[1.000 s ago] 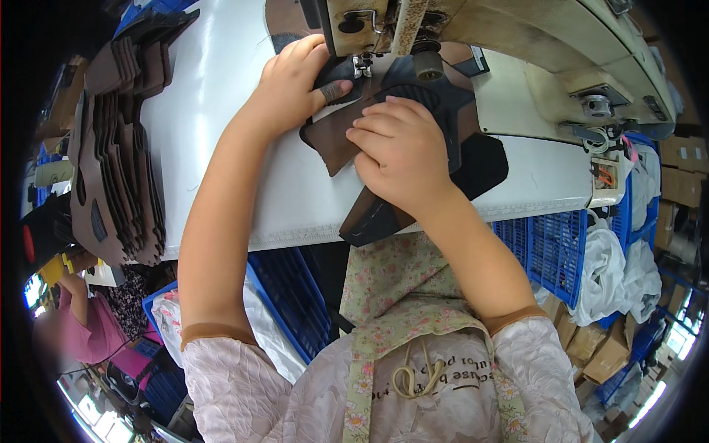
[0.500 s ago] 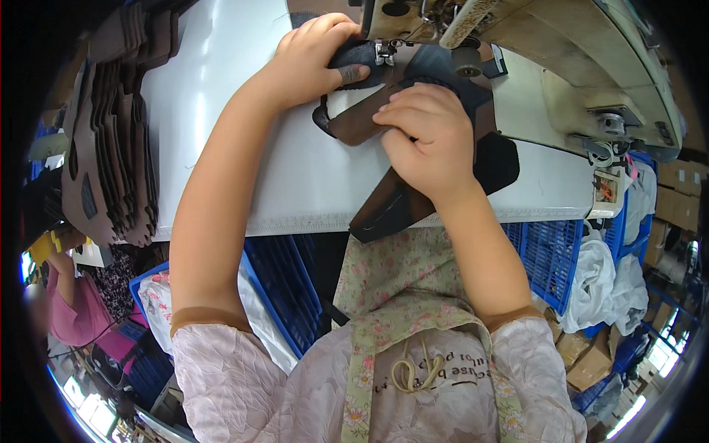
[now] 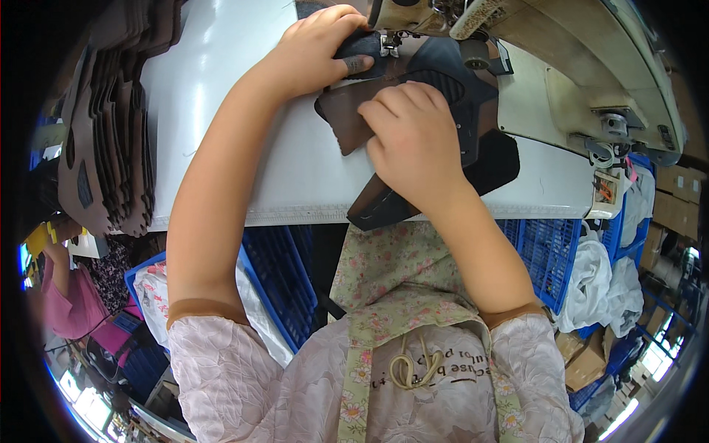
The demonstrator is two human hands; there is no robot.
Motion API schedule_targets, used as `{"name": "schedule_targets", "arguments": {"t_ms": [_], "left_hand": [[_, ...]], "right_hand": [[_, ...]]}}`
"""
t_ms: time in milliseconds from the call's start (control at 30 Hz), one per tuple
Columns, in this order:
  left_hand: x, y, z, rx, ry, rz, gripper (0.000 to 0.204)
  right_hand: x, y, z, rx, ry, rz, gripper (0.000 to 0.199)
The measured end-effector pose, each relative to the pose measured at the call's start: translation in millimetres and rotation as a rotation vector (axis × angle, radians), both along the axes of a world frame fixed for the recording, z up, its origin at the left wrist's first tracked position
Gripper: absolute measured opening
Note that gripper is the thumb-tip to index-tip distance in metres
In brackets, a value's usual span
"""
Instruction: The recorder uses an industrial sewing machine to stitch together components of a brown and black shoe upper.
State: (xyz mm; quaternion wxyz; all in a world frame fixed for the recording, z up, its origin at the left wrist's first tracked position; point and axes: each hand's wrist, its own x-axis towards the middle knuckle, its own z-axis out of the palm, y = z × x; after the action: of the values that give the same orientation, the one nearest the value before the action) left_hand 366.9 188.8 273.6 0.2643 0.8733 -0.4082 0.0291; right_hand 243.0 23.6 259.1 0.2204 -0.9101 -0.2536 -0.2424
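A dark, cut-out material piece, made of brown and black panels, lies under the sewing machine's presser foot. My left hand rests on its dark part left of the foot, fingers stretched forward and thumb apart. Grey tape wraps that thumb. My right hand is closed on a brown flap of the piece, nearer to me than the foot; its fingertips are partly hidden. A black-edged end of the piece reaches the table's front edge.
The sewing machine fills the upper right. Stacked brown cut pieces lie on the left of the white table. Blue crates and white bags stand below. Another person in pink is at far left.
My right hand has shifted left and slightly away from me, turning the brown flap so its ragged edge now faces me. The left hand has moved slightly away, staying beside the foot.
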Motion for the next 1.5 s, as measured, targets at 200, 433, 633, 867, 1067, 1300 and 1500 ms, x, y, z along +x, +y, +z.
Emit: {"name": "schedule_targets", "arguments": {"t_ms": [200,433,633,867,1067,1300,1500], "left_hand": [[-2,-1,-9,0.029,0.064,0.099,0.051],[1,0,-14,0.03,0.043,0.125,0.045],[1,-1,-12,0.034,0.043,0.114,0.042],[5,-1,-20,0.116,-0.041,0.15,0.047],[3,-5,-23,0.112,-0.065,0.185,0.047],[2,-9,-24,0.135,-0.091,0.246,0.045],[8,-10,-26,0.166,-0.122,0.25,0.049]], "right_hand": [[-6,9,0,-0.067,-0.042,-0.052,0.021],[-8,7,-5,-0.106,0.041,-0.048,0.034],[-3,12,-8,-0.037,-0.111,-0.073,0.011],[-2,6,-5,-0.013,-0.063,-0.062,0.017],[-4,-4,2,-0.03,-0.024,-0.078,0.021],[-4,-6,3,-0.075,-0.035,-0.115,0.024],[-3,-6,3,-0.114,-0.017,-0.131,0.025]]}}
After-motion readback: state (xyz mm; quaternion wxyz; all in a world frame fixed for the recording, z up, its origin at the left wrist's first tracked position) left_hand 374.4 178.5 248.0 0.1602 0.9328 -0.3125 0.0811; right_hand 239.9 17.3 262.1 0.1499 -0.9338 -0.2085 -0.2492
